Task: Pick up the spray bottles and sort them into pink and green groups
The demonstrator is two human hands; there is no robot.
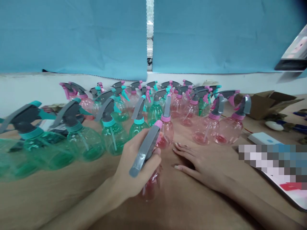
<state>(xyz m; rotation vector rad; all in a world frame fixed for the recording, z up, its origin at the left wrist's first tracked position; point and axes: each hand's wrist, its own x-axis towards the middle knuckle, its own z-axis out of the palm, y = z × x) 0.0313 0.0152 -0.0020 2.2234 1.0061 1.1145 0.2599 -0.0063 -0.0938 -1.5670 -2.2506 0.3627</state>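
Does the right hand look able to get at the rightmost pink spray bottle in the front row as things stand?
Probably yes: the right hand lies flat and empty on the table, and only bare table lies between it and the rightmost pink bottle; nothing blocks it.

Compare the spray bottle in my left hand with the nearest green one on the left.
The held bottle is pink, pink-collared; the green bottle is teal-collared. The left hand grips the held bottle; the green bottle stands free on the table. Both have grey trigger heads.
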